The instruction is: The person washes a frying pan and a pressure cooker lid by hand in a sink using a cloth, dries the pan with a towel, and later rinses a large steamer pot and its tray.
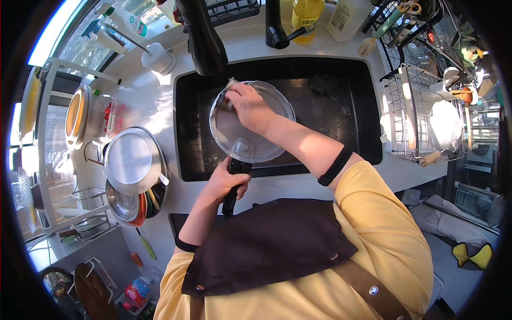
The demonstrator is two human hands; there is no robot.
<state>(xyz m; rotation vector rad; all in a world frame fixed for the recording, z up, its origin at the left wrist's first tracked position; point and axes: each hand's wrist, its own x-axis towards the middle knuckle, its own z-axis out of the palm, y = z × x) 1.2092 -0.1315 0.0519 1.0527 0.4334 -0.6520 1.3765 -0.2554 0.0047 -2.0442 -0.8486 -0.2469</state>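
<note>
A round metal pressure-cooker lid (264, 134) with a notched rim is held over the black sink (336, 132). Its long black handle (240, 168) points toward my body, and my left hand (229, 181) is wrapped around it. Against the lid's upper-left rim, my right hand (249, 103) presses a greyish cloth (229, 86), mostly covered by the fingers. Near the handle end, a small round fitting (245, 148) sits on the lid's face. My right forearm crosses over the right side of the lid.
A black faucet (206, 44) reaches over the sink's back edge. Stacked metal bowls (134, 162) stand left. To the right is a wire dish rack (416, 116) with a white bowl (445, 124). Behind the sink stand a yellow liquid bottle (306, 20) and a whitish jug (347, 20).
</note>
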